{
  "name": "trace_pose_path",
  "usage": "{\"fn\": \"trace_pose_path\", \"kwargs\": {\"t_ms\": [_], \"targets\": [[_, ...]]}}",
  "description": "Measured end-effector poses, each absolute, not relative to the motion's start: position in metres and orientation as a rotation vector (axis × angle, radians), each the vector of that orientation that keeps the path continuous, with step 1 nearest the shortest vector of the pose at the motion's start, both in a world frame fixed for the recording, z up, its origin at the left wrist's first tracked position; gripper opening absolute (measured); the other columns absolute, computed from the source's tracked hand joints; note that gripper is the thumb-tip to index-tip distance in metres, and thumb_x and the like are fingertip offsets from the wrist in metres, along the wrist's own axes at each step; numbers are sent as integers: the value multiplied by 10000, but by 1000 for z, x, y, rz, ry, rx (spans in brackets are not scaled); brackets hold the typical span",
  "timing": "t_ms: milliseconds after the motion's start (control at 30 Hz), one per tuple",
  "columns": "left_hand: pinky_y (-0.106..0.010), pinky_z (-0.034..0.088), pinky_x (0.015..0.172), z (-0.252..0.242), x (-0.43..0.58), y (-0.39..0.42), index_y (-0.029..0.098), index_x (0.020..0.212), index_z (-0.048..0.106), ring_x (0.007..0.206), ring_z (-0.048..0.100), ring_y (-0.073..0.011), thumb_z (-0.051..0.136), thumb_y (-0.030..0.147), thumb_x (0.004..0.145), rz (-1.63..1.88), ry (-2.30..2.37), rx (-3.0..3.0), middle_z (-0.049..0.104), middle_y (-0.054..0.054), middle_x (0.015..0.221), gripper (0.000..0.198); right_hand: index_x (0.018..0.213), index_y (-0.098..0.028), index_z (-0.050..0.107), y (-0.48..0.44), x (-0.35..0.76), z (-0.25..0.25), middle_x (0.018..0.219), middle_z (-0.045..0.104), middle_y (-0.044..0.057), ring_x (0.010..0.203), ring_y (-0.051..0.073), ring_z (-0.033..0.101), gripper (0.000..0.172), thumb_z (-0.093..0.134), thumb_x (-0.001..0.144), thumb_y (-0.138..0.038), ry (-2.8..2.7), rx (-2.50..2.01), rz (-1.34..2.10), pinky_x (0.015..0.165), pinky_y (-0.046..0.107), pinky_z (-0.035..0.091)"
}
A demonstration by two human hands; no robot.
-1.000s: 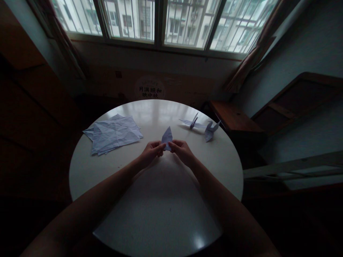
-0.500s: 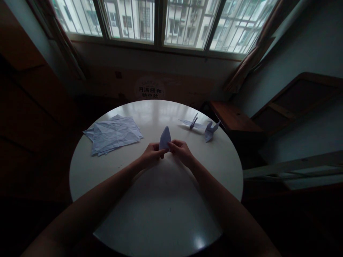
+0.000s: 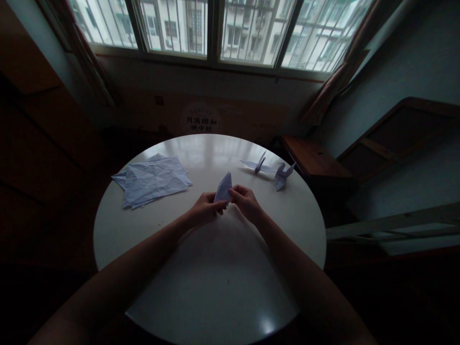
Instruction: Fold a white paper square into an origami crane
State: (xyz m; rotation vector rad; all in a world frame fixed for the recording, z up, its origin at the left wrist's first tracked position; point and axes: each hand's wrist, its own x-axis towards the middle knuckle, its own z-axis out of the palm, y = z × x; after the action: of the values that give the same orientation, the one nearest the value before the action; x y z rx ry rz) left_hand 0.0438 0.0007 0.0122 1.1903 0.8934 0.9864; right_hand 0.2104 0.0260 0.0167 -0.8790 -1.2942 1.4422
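A small folded white paper (image 3: 223, 187) with a pointed top is held upright over the middle of the round white table (image 3: 208, 297). My left hand (image 3: 207, 207) grips its lower left part, thumb across the front. The fingertips of my right hand (image 3: 245, 199) pinch its right edge. Beyond my right hand, two folded paper birds stand on the table, one farther back (image 3: 259, 165) and one nearer the right edge (image 3: 282, 177). Creased paper sheets (image 3: 154, 182) lie in a loose stack on the left.
A brown wooden stool or low table (image 3: 316, 155) stands behind the round table on the right. A box with printed characters (image 3: 201, 122) is beyond the far edge, under the barred window (image 3: 244, 33). Curtains hang at both sides.
The folded paper has turned, its tip now leaning right, and its outline looks different. Both hands have shifted slightly right with it. The stack and paper birds have stayed put.
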Motion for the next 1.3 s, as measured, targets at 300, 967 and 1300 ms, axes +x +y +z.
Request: {"fn": "trace_pose_path", "kwargs": {"t_ms": [300,967,1300], "targets": [[-199,344,478,16,40,1,112,728,657,473,527,-90,806,506,620,924,866,1238,633,-22,557,435,609,-180,549,23,208,21,538,497,-44,515,83,411,424,787,627,-531,-1309,-899,1469,534,256,298],[-340,541,732,19,44,3,147,869,555,772,725,-232,840,440,644,991,589,848,713,-59,807,466,737,-196,564,27,211,16,617,548,-48,493,75,445,488,814,572,-581,-1098,-929,1638,463,221,329],[-307,539,750,13,42,7,111,780,631,802,690,-179,860,403,613,1118,772,1026,711,-60,818,407,887,-221,553,29,210,14,751,603,-46,613,98,562,467,819,600,-474,-1244,-931,1382,547,225,408]]}}
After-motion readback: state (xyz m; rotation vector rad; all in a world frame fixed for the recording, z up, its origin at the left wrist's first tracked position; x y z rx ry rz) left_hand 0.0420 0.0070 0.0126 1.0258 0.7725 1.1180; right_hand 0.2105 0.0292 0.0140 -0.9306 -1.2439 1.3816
